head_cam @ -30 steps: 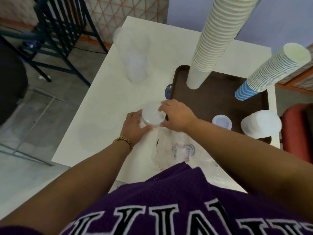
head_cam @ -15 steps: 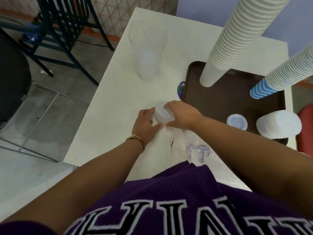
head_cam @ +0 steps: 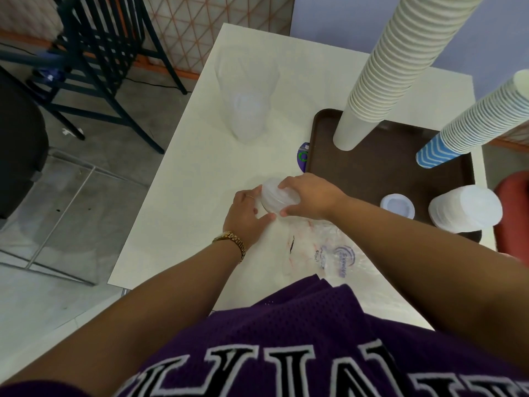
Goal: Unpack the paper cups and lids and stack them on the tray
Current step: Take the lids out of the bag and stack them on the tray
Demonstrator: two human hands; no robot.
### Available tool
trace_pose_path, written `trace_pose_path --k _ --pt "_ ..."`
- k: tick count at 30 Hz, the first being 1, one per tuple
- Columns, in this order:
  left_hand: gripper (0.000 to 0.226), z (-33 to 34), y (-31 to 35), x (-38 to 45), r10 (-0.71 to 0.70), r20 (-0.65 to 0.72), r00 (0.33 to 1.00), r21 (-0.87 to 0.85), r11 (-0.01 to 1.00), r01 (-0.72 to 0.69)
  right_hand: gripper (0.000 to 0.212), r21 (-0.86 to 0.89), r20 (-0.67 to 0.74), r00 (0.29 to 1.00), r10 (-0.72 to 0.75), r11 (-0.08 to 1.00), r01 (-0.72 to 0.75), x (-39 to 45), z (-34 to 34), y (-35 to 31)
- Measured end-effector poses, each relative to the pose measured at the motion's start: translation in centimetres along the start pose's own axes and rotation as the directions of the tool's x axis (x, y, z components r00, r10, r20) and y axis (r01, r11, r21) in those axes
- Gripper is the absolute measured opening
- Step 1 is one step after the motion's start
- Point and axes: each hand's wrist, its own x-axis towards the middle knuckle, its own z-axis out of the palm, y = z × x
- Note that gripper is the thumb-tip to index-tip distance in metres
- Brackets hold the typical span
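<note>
A stack of clear plastic lids (head_cam: pixel 274 196) lies on the white table (head_cam: pixel 194 179), half out of a printed clear bag (head_cam: pixel 323 247). My right hand (head_cam: pixel 309 194) grips the stack from above. My left hand (head_cam: pixel 246 214) holds the bag's end just left of the stack, thumb under the lids. The brown tray (head_cam: pixel 380 173) to the right bears a tall stack of white cups (head_cam: pixel 380 73), a leaning blue-and-white cup stack (head_cam: pixel 472 124), a white lid stack (head_cam: pixel 463 209) and a single lid (head_cam: pixel 398 206).
An upright clear bag with lids (head_cam: pixel 247 98) stands at the table's far left. A purple sticker (head_cam: pixel 303 157) lies by the tray's left rim. Dark metal chairs (head_cam: pixel 94 53) are left of the table and a red seat (head_cam: pixel 512 213) is at the right.
The view has shifted. My hands have drawn the lid stack slightly further out of the bag, and it now lies more on its side.
</note>
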Motion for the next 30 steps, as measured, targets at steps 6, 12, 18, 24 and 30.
trace_pose_path --k 6,12,18,24,30 --pt "0.076 0.0 0.0 -0.2 -0.015 0.01 1.0 -0.033 0.999 0.016 0.069 0.025 -0.015 1.0 0.004 1.0 -0.004 0.1 0.1 0.1" --pt "0.074 -0.1 0.0 -0.2 -0.016 0.015 1.0 -0.059 0.998 0.017 0.071 -0.069 -0.058 0.998 -0.037 0.997 0.033 0.4 0.5 -0.3" --pt "0.071 0.1 0.0 -0.2 -0.016 -0.01 1.0 -0.046 0.999 0.016 0.062 -0.066 -0.074 0.996 -0.052 0.997 0.047 0.1 0.2 -0.2" --pt "0.07 0.2 0.2 -0.1 -0.023 -0.022 0.999 -0.03 0.999 0.023 0.061 -0.077 -0.127 0.989 -0.075 0.995 0.065 -0.2 0.0 -1.2" --pt "0.071 0.1 0.5 -0.1 -0.033 -0.015 0.999 -0.021 0.999 0.032 0.051 -0.127 -0.182 0.983 -0.013 0.992 -0.01 0.1 0.1 -1.0"
